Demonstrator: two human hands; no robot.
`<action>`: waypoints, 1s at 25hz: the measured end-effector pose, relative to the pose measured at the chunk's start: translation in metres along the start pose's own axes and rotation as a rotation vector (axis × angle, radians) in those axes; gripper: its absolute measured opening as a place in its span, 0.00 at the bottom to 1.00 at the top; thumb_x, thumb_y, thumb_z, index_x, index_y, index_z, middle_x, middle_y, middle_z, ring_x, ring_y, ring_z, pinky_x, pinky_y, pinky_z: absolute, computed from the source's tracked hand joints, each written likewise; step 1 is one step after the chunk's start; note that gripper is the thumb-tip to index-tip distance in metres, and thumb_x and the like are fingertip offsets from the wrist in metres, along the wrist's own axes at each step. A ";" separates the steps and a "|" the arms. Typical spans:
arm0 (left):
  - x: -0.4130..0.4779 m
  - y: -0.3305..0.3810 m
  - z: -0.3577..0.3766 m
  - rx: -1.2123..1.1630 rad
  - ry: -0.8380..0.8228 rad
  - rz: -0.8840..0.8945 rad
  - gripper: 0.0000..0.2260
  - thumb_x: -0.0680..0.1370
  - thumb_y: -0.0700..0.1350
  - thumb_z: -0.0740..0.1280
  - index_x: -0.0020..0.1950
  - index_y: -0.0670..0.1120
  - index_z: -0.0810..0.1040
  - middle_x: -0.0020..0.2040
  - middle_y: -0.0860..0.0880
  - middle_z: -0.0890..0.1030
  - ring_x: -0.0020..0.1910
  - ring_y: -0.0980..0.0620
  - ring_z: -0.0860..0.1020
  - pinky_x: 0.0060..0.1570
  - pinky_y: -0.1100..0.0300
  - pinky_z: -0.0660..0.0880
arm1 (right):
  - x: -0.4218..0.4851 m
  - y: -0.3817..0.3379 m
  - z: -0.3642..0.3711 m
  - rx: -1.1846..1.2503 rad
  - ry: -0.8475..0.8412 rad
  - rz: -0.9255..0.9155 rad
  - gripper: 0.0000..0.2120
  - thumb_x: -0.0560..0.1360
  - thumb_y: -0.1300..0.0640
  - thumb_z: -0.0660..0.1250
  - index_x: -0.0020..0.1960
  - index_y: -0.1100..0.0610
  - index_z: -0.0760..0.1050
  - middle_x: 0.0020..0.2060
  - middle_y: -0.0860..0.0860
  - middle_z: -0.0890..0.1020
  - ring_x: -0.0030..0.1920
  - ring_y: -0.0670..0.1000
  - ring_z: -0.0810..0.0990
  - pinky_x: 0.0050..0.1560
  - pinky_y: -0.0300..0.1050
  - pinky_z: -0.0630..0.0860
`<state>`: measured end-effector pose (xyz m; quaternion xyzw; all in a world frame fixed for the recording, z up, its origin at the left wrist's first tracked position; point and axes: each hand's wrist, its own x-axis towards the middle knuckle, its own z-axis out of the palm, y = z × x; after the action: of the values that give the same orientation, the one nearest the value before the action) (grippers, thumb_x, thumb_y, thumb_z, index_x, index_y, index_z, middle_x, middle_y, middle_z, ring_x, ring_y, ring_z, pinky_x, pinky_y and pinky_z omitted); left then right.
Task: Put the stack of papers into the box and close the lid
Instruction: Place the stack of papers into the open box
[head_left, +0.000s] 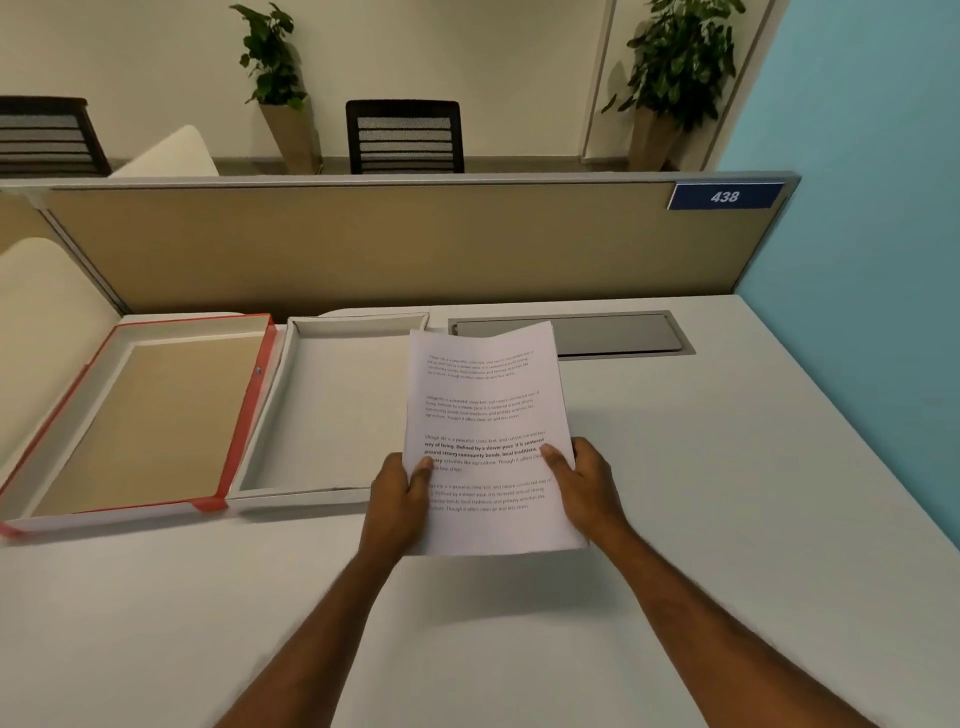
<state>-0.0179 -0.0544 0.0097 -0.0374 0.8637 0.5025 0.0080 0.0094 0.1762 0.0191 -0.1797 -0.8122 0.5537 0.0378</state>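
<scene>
A stack of white printed papers (488, 415) is held above the desk, just right of the box. My left hand (397, 501) grips its lower left edge, thumb on top. My right hand (584, 486) grips its lower right edge the same way. The white box (260, 447) lies open and empty on the desk, its right wall partly hidden behind the papers. Its red-edged lid (244, 410) lies flat and open to the left, brown inside showing.
A pale grey desk (727, 519) runs to a tan partition (363, 244) at the back. A grey cable hatch (623, 338) is set into the desk behind the papers. A blue wall (883, 260) stands on the right. Chairs and plants are beyond the partition.
</scene>
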 end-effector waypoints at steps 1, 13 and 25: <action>0.008 -0.001 -0.012 0.003 0.011 -0.004 0.15 0.81 0.50 0.60 0.56 0.38 0.73 0.49 0.46 0.77 0.45 0.49 0.77 0.38 0.62 0.70 | 0.005 -0.011 0.010 0.006 -0.015 0.000 0.11 0.79 0.48 0.63 0.53 0.56 0.73 0.51 0.51 0.83 0.44 0.48 0.82 0.40 0.39 0.76; 0.102 -0.052 -0.130 0.114 0.021 -0.168 0.13 0.81 0.51 0.60 0.50 0.40 0.69 0.46 0.45 0.75 0.37 0.55 0.72 0.31 0.64 0.65 | 0.050 -0.082 0.153 0.018 -0.134 0.106 0.18 0.80 0.48 0.63 0.60 0.62 0.73 0.59 0.57 0.82 0.53 0.56 0.82 0.48 0.47 0.78; 0.170 -0.110 -0.151 0.120 -0.081 -0.254 0.17 0.81 0.52 0.60 0.57 0.37 0.71 0.55 0.38 0.77 0.49 0.43 0.77 0.47 0.52 0.74 | 0.098 -0.074 0.233 -0.069 -0.145 0.240 0.19 0.80 0.50 0.64 0.63 0.63 0.72 0.61 0.59 0.80 0.53 0.55 0.81 0.42 0.40 0.76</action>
<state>-0.1755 -0.2491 -0.0194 -0.1253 0.8795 0.4460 0.1086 -0.1611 -0.0213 -0.0166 -0.2362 -0.8042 0.5374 -0.0937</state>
